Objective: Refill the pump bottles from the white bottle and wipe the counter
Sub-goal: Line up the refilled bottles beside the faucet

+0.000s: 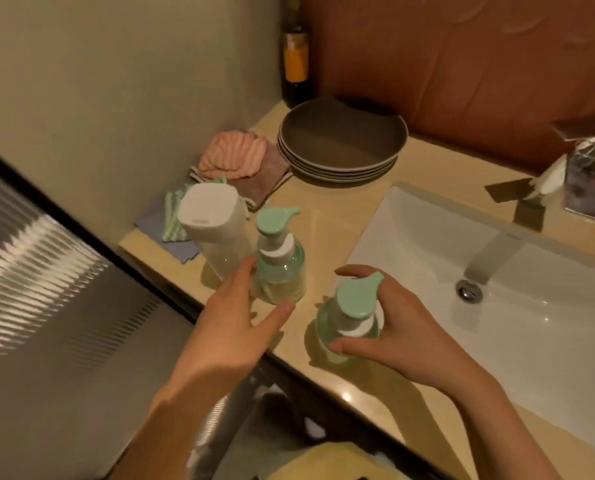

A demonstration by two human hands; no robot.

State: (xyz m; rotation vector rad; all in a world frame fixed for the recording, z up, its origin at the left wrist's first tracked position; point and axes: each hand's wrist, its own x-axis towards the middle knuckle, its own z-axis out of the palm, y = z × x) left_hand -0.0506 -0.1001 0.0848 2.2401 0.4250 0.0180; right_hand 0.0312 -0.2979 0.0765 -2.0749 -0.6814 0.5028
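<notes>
Right hand (403,327) curled round nearer pump bottle (349,322); left hand (233,317) open, spread.

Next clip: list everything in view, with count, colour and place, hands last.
white bottle: 1, white, cap on, counter's left end
left pump bottle: 1, clear green with mint pump, right of the white bottle
right pump bottle: 1, same colours, counter front by the sink
cloths: several, pink-striped, brown, green-striped, blue-grey, piled by the wall
plates: one stack, about four, brown, counter's back
dark bottle: 1, orange label, back corner
sink: 1, white, right side
faucet: 1, chrome, behind the sink
counter: 1, beige
yellow item: 1, bottom edge, cannot identify
left hand: fingers straight, beside the left pump bottle
right hand: curled round the right pump bottle
</notes>
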